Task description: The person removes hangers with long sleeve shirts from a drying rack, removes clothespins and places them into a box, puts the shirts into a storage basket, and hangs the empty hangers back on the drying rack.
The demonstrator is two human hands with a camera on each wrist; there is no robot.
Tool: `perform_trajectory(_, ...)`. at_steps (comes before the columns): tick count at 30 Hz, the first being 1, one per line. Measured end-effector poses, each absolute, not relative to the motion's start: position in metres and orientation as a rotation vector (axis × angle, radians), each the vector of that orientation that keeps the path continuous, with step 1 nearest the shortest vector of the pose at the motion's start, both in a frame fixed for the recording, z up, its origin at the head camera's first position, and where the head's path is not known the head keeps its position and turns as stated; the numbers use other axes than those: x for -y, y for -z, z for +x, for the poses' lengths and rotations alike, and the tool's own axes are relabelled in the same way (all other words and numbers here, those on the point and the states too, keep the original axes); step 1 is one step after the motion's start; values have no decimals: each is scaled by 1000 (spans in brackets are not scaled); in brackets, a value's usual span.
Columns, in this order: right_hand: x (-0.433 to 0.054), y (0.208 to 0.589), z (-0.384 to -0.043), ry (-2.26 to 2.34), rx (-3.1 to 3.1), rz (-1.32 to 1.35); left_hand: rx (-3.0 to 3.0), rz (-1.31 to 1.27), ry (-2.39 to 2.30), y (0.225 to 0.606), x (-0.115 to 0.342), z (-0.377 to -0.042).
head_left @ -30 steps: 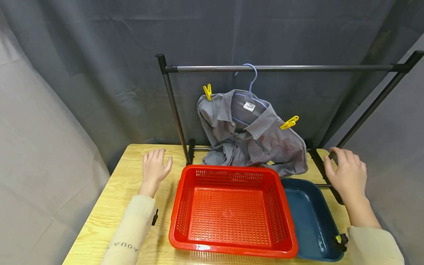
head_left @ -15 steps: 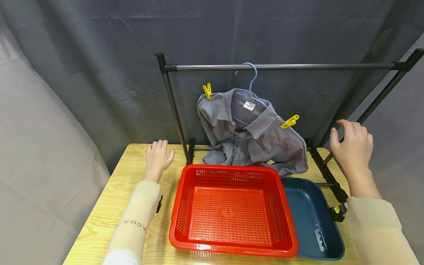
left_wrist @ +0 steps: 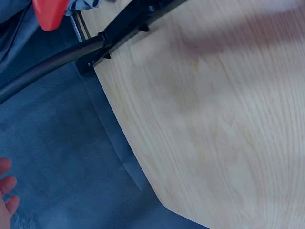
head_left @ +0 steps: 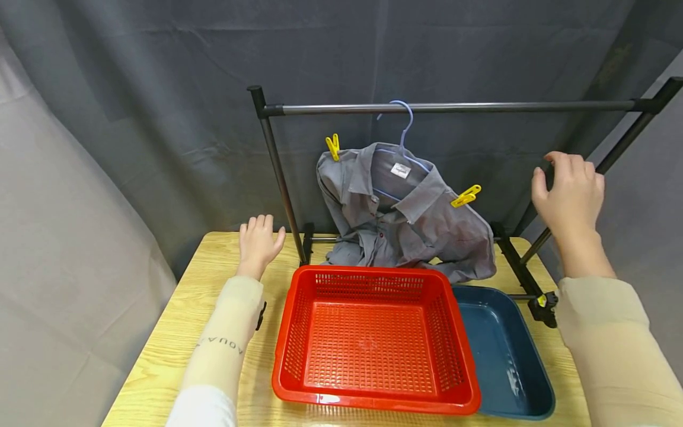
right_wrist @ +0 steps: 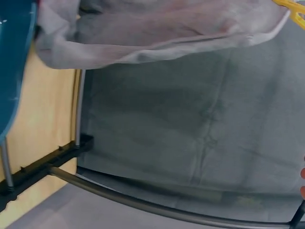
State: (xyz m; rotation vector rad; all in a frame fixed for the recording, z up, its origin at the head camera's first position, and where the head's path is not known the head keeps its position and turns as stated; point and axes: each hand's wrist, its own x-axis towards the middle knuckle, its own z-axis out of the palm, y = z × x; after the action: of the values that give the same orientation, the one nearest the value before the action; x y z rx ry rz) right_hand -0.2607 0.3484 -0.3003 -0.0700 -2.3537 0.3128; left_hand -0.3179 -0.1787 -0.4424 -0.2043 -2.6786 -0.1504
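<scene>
Gray shirt (head_left: 421,228) untouched; left grip (head_left: 258,244), right grip (head_left: 571,198) both loosely spread.

Relaxed left hand (head_left: 258,244), higher relaxed right hand (head_left: 571,194)

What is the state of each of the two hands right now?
Left hand: open, holding nothing, apart from the red rectangular plastic basket.
Right hand: open, holding nothing, near the dark metal rack.

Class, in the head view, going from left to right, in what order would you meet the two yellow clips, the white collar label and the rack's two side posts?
Left rack post → first yellow clip → white collar label → second yellow clip → right rack post.
</scene>
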Motion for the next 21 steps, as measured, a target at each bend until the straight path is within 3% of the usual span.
perform_trajectory(21, -326, 240, -295, -284, 2423, -107, 2760, -102, 196, 438, 160, -330)
